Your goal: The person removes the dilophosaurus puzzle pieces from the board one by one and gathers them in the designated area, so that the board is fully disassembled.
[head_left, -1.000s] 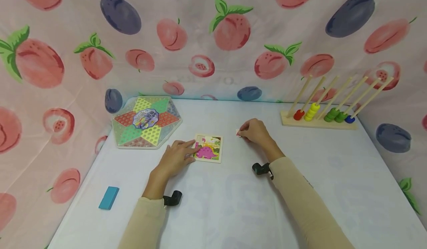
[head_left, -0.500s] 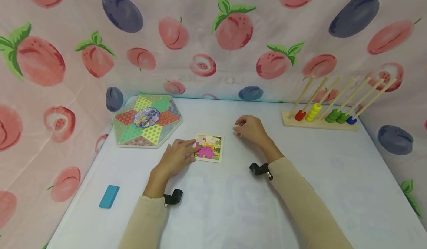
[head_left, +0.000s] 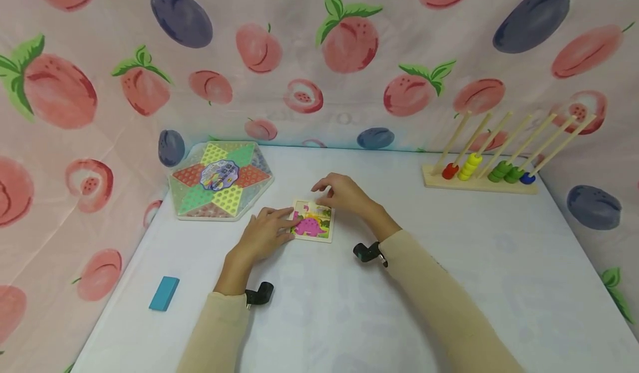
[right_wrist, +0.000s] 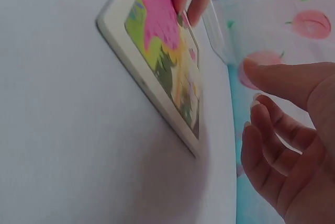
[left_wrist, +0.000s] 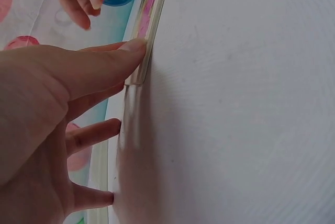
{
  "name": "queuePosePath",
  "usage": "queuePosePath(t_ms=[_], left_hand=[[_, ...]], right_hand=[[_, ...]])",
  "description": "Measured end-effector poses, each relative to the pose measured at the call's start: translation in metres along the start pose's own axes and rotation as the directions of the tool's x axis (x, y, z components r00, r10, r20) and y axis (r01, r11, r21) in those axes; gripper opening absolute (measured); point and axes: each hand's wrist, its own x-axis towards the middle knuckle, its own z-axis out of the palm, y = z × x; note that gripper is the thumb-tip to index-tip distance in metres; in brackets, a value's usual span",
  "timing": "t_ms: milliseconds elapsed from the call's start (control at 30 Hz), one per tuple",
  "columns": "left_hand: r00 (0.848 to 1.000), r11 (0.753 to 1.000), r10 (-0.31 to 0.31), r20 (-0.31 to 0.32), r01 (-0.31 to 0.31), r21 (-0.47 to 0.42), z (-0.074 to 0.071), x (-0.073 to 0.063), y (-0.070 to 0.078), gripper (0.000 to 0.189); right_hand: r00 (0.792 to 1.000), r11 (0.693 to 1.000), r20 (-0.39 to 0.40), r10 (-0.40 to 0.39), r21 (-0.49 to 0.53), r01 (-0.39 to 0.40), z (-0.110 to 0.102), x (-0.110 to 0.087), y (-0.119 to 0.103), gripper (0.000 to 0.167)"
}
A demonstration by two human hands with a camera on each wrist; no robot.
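At puzzle (head_left: 310,228), 9 o'clock: left hand (head_left: 262,236), fingers spread, touching it.
Puzzle, 2 o'clock: right hand (head_left: 346,194), thumb and fingers apart.

2 beige slvs (head_left: 216,334), 2 blk wrist cams (head_left: 264,292).

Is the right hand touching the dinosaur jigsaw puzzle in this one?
Apart. The right wrist view shows it: a visible gap separates the right hand from the dinosaur jigsaw puzzle, with white table showing between them.
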Motion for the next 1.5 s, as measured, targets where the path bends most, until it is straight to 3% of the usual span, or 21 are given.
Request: queuePosePath(t_ms=[267,500,967,1367,1500], left_hand=[[1.000,1.000,0.010,-0.017,-0.010,0.000,0.000,0.000,-0.001,0.042],[1.000,1.000,0.013,-0.009,-0.013,0.006,-0.001,0.000,-0.001,0.041],[1.000,1.000,0.008,-0.016,-0.008,0.008,-0.001,-0.002,0.001,0.041],[1.000,1.000,-0.002,-0.022,0.002,0.002,0.000,0.000,0.001,0.041],[1.000,1.000,0.005,-0.026,-0.005,0.001,0.001,-0.001,0.000,0.041]], right_hand=[[0.997,0.995,0.077,-0.001,-0.098,0.009,0.022,0.005,-0.007,0.035],[0.996,0.985,0.086,-0.016,-0.167,0.031,0.030,0.004,-0.005,0.037],[0.998,0.994,0.063,0.019,-0.108,-0.012,0.034,0.005,-0.003,0.028],[0.995,0.979,0.081,0.062,-0.198,-0.045,0.033,0.009,-0.008,0.026],[0.995,0.982,0.083,0.060,-0.184,-0.044,0.035,0.006,-0.010,0.017]])
